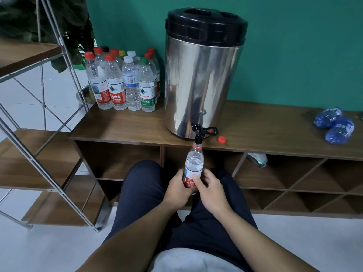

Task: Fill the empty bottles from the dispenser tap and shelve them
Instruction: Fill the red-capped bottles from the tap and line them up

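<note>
A steel dispenser (pixel 200 75) with a black lid stands on the wooden cabinet top (pixel 127 126). Its black tap (pixel 199 133) juts over the front edge. Directly under the spout I hold a clear bottle (pixel 194 163) with a red label, uncapped, its mouth at the tap. My left hand (pixel 177 188) grips the bottle's lower part from the left. My right hand (pixel 209 188) wraps round it from the right. The bottle's red cap (pixel 222 139) lies on the cabinet top, right of the tap.
Several capped bottles (pixel 121 83) stand in a cluster left of the dispenser. Two crumpled blue bottles (pixel 334 124) lie at the right. Open cubbies (pixel 275 173) run below the top, one holding a lying bottle (pixel 257 159). A metal-framed wooden shelf (pixel 39 154) stands at the left.
</note>
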The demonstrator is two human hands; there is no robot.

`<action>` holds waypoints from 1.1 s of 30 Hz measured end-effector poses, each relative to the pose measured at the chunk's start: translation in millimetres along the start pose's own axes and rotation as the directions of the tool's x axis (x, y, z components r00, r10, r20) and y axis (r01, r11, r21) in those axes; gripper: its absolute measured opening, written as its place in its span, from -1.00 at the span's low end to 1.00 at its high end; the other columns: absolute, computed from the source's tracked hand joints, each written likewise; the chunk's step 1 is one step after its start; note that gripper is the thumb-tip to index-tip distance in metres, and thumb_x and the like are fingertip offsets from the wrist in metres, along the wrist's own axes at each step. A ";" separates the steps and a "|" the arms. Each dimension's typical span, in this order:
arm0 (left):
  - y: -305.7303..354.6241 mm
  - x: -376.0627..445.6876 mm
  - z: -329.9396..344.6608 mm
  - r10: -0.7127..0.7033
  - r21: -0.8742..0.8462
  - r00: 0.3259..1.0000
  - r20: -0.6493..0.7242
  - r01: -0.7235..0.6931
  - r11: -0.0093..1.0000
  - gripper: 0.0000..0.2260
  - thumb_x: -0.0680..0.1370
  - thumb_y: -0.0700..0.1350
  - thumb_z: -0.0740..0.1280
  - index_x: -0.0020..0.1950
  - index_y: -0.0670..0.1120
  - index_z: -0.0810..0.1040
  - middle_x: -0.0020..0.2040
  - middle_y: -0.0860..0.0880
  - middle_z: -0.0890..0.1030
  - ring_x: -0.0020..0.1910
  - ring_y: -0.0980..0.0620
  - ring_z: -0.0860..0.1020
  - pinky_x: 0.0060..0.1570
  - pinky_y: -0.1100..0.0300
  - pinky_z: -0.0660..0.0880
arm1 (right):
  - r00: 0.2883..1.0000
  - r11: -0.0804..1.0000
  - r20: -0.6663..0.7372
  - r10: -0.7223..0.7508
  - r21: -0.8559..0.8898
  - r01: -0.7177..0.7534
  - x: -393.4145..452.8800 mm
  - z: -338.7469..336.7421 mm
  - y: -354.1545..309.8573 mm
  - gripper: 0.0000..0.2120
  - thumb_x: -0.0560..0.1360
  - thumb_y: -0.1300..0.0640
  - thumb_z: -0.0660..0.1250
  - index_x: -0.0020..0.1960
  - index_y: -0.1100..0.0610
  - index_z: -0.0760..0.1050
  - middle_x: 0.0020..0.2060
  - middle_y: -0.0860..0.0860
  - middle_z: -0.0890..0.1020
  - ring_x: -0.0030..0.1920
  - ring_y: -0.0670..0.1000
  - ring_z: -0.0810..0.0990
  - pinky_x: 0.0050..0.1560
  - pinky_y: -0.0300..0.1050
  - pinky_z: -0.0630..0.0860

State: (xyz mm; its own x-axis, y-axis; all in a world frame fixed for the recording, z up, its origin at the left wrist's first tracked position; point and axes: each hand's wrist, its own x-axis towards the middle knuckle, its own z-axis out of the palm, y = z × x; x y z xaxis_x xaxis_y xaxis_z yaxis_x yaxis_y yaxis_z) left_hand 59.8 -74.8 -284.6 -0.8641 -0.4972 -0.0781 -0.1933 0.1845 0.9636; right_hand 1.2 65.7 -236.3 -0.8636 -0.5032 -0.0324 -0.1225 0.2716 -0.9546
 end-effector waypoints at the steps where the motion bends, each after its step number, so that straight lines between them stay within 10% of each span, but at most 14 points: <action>1: 0.0 2.1 0.5 -0.003 0.000 1.000 0.000 0.003 1.000 -0.50 0.45 -0.19 0.69 0.31 0.06 0.61 0.08 0.08 0.77 0.05 0.16 0.76 0.10 0.10 0.72 | 1.000 1.000 -0.008 0.009 -0.005 -0.009 1.0 -3.9 -3.3 -0.66 0.67 -0.12 0.43 0.41 -0.09 0.63 0.19 -0.20 0.76 0.24 -0.18 0.71 0.27 -0.09 0.65; 14: 1.4 12.4 1.1 -0.026 0.022 0.999 -0.018 0.026 0.999 -0.48 0.44 -0.21 0.70 0.29 0.04 0.58 0.11 0.12 0.74 0.06 0.25 0.70 0.12 0.31 0.60 | 0.925 0.981 -0.346 -0.155 0.056 0.185 43.6 -38.7 -112.6 -0.56 0.78 -0.21 0.15 0.01 -0.02 0.69 -0.12 0.01 0.77 -0.06 0.01 0.75 0.13 0.06 0.65; 33: -1.3 13.7 -3.3 0.003 -0.004 1.000 -0.010 -0.003 1.000 -0.43 0.47 -0.23 0.68 0.40 0.07 0.57 0.18 0.15 0.72 0.12 0.30 0.67 0.10 0.43 0.54 | 0.992 0.980 -0.125 -0.028 0.190 0.051 76.8 -33.0 -138.7 -0.78 0.69 0.15 0.33 -0.04 0.09 0.73 -0.43 -0.09 0.47 -0.40 -0.05 0.33 -0.34 -0.08 0.27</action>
State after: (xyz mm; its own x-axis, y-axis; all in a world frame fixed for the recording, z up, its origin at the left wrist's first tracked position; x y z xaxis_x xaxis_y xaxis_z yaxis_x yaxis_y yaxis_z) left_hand 49.8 -84.6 -286.1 -0.8600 -0.5050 -0.0732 -0.1891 0.1822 0.9649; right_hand -64.3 16.5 -96.5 -0.9143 -0.4039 0.0315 -0.0716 0.0845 -0.9938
